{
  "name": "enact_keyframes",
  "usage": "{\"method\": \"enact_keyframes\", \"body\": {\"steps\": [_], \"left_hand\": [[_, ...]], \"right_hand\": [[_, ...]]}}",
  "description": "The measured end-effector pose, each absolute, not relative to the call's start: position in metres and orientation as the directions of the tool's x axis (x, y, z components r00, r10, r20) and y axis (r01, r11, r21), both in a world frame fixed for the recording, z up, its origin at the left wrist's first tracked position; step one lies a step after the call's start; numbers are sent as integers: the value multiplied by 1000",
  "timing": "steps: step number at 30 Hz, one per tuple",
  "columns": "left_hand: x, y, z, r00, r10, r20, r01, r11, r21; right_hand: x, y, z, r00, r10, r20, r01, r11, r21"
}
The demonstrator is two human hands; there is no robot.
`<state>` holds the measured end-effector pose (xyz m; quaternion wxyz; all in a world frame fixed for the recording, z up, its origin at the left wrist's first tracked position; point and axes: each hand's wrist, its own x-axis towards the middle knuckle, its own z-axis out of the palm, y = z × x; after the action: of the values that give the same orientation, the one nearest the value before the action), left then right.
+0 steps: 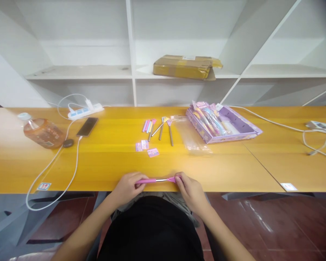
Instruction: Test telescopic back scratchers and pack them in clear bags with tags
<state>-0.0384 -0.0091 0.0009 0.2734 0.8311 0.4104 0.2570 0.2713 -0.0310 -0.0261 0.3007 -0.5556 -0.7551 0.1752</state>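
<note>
Gripping pink-handled metal tool (155,180) in left hand (128,187) and right hand (190,189), six o'clock of worktop (233,170); risks dropping floorward through slack pinch.

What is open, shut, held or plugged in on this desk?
Pink-handled metal stick: held at both ends, left hand, right hand.
Purple cardboard box: open.
Clear plastic bottle: capped, lying on its side.
Black phone: cable plugged in.
White power strip: charger plugged in.
Brown cardboard parcel: crumpled.

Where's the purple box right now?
In the head view, the purple box lies right of centre on the yellow table, beside the clear plastic bag.
</note>
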Motion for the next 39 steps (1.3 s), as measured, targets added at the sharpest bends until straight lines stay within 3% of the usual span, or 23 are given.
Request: {"method": "enact_keyframes", "body": {"steps": [8, 15, 19, 25, 30, 32, 39], "left_hand": [[-41, -8, -1, 564, 803, 194, 520, -528, 672], [-44, -8, -7, 642, 761, 88, 644, -599, 476], [-46, -7, 6, 635, 773, 1, 690, -567, 450], [-65, -1, 22, 574, 815, -76, 765, -500, 406], [-129, 6, 27, 535, 841, -78, 813, -487, 320], [-157, 8, 30, 507, 859, -71, 827, -462, 320], [-180, 1, 36, 502, 859, -98, 824, -441, 356]], "right_hand": [[271, -31, -28, -190, 953, 237, 727, 298, -619], [279, -32, -19, -194, 966, 171, 565, 253, -785], [277, -34, -16, -190, 967, 169, 527, 246, -814], [290, -33, -23, -31, 962, 272, 623, 231, -747], [382, -25, -33, 105, 889, 445, 736, 232, -636], [427, -26, -38, 207, 844, 495, 784, 159, -600], [501, -42, -33, 404, 819, 407, 778, -74, -624]]}}
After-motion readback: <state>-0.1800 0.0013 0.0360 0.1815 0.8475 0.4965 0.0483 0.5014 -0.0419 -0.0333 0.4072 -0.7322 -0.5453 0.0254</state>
